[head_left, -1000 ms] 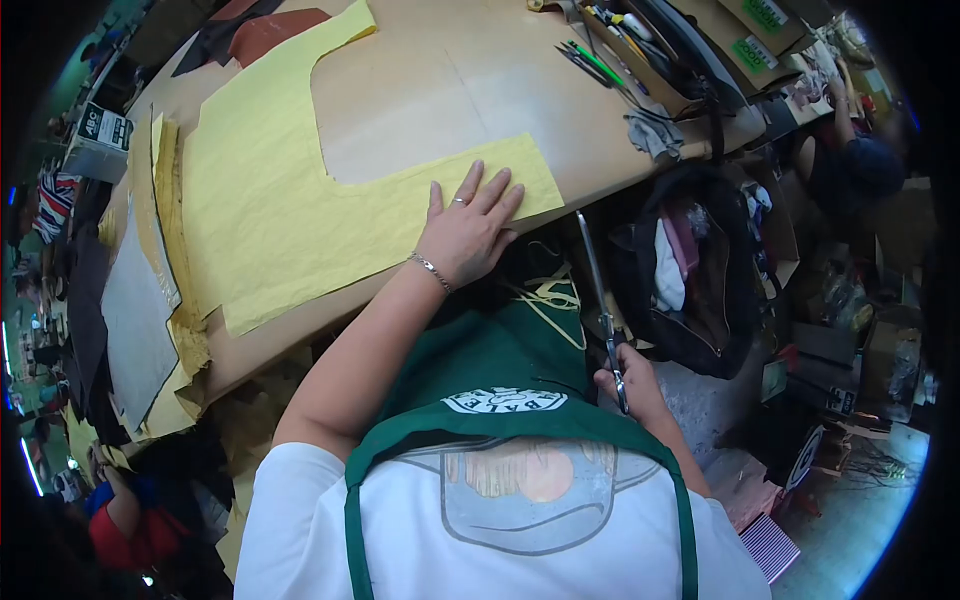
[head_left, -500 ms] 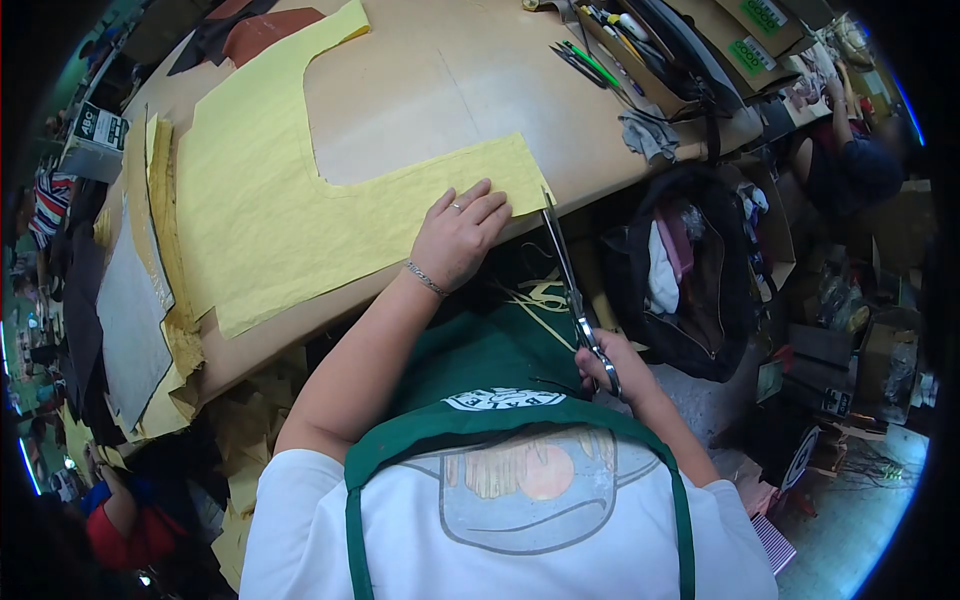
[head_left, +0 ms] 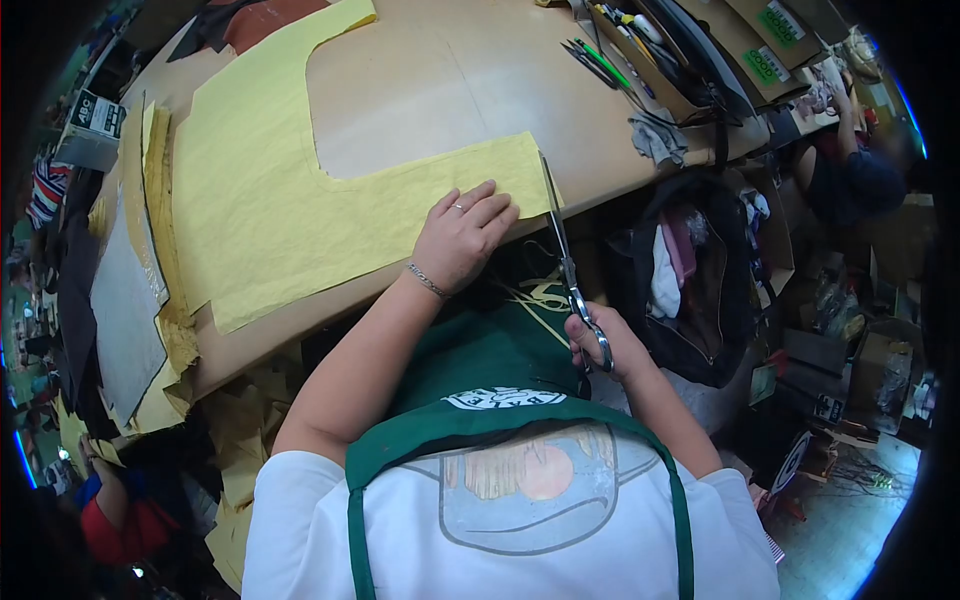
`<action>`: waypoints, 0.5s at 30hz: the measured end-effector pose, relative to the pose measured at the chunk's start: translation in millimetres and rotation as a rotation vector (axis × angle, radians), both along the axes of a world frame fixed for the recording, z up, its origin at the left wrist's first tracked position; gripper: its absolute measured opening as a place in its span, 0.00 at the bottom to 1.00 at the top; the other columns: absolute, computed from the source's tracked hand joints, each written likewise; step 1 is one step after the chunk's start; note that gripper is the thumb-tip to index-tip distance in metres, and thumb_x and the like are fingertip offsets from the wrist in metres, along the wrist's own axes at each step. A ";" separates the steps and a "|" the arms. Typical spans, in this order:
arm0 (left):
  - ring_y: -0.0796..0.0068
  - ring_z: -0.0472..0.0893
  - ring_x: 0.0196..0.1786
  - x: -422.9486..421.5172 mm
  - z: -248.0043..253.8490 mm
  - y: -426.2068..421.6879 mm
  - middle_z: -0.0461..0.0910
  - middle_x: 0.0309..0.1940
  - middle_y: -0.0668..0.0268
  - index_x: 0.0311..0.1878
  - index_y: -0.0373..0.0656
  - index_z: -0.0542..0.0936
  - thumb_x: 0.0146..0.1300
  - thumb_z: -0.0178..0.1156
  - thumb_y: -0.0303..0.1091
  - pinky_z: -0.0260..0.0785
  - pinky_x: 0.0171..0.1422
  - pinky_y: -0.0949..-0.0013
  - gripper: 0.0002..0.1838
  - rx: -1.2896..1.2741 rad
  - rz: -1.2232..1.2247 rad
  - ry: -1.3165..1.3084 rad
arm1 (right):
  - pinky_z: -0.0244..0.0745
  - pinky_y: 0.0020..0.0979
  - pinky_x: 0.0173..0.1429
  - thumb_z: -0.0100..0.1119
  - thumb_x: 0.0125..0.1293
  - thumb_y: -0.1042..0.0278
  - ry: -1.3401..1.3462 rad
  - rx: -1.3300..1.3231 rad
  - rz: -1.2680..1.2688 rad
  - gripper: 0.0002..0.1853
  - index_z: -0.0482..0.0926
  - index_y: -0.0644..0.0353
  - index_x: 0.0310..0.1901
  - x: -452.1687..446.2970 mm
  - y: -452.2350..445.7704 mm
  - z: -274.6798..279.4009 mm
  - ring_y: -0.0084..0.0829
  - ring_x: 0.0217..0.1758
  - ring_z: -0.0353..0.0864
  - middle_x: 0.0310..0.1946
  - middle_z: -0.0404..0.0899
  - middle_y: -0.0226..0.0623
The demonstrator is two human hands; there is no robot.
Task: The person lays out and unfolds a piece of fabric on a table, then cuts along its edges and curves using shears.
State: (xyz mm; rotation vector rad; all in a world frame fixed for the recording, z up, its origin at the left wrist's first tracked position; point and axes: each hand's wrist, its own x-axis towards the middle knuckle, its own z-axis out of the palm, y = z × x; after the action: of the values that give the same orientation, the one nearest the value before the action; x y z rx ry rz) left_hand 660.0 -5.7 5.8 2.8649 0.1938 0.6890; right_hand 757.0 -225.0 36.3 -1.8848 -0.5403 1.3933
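Observation:
A large yellow sheet with a deep cut-out lies on the tan table, one arm of it reaching to the table's front edge. My left hand, with a ring and a bracelet, rests on that arm, fingers slightly spread and nothing held. Metal scissors are in my right hand, its fingers around the handles. Their blades point up across the sheet's right end, with a narrow bit of yellow on their right side. Thin yellow strips lie by my green apron.
Stacked yellow and grey pieces lie at the left. Pens, a grey cloth and a box of tools are at the back right. An open black bag is right of the scissors. People work farther off.
The scissors have moved up and left, from beside the table edge onto the sheet's right end. My left hand has shifted slightly left, its fingers drawn in a little.

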 end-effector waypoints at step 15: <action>0.70 0.71 0.55 -0.1 -0.6 -0.6 0.74 0.46 0.69 0.45 0.49 0.75 0.51 0.51 0.31 0.64 0.54 0.58 0.16 -0.007 0.007 0.002 | 0.67 0.21 0.21 0.51 0.44 0.26 -0.050 0.014 -0.021 0.36 0.69 0.61 0.26 -3.0 2.3 3.0 0.19 0.16 0.70 0.15 0.67 0.27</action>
State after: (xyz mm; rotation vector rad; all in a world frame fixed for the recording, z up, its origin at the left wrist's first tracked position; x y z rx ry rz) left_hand 659.9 -6.4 5.2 2.8603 0.2069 0.6850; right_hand 753.9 -222.7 39.3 -1.9131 -0.5528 1.3284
